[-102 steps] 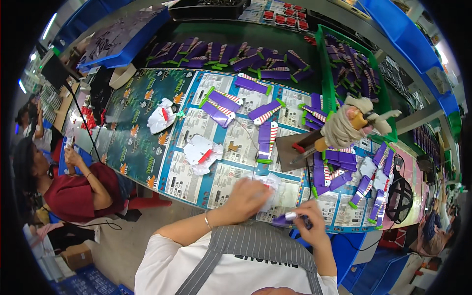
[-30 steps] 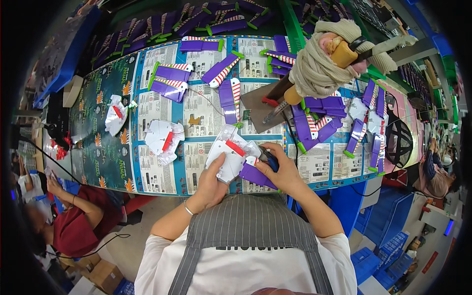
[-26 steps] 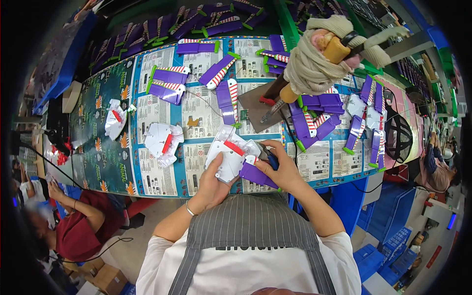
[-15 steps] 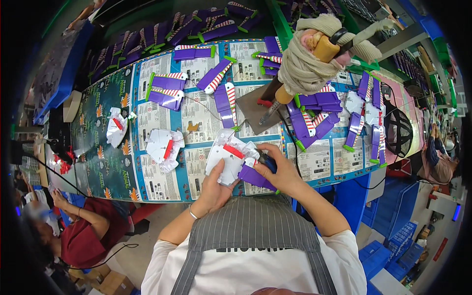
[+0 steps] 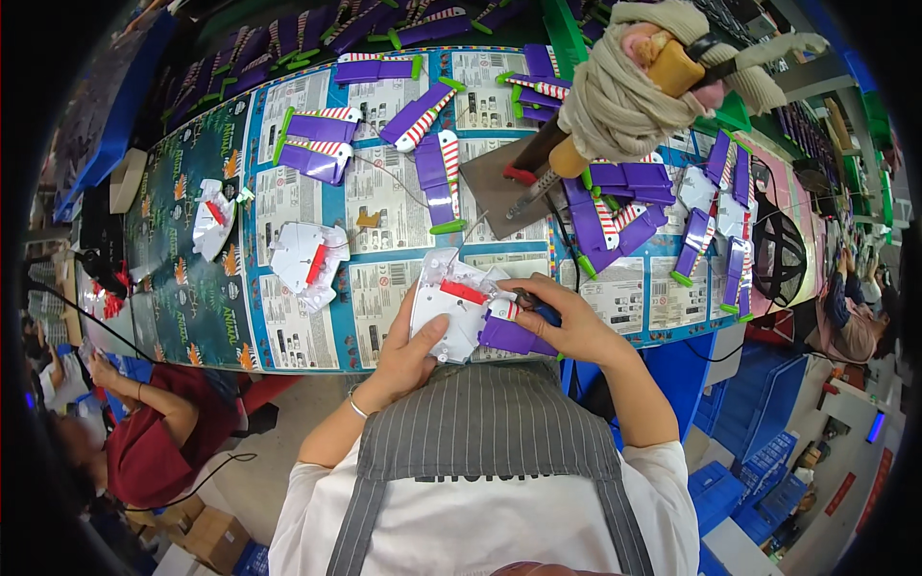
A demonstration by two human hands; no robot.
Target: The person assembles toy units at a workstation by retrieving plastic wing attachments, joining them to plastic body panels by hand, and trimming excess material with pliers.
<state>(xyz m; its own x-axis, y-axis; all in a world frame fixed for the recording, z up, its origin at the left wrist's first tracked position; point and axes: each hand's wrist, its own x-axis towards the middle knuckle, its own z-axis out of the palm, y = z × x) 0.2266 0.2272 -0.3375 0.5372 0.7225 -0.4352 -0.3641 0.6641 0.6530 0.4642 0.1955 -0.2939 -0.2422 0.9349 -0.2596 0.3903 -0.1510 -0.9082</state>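
At the table's near edge my left hand (image 5: 405, 353) is closed on a white plastic shell (image 5: 444, 319) with a red strip across it, thumb on its face. A purple wing piece (image 5: 511, 338) with a striped end lies against the shell's right side. My right hand (image 5: 578, 324) is closed round a small hand tool (image 5: 544, 313) with a dark blue handle, like pliers or cutters. Fingers hide its tip, close to the striped end. I cannot tell whether the wing is joined to the shell.
Left of my hands lie two more white shells (image 5: 309, 261) (image 5: 213, 219). Purple wings (image 5: 423, 113) are scattered behind. A cloth-wrapped tool (image 5: 629, 91) stands on a metal plate at right. A black fan guard (image 5: 776, 240) is further right. Another person's arm (image 5: 158, 398) shows at left.
The whole view has shifted slightly. Both hands keep their grips near the table edge, and the tool stays by the wing's striped end.
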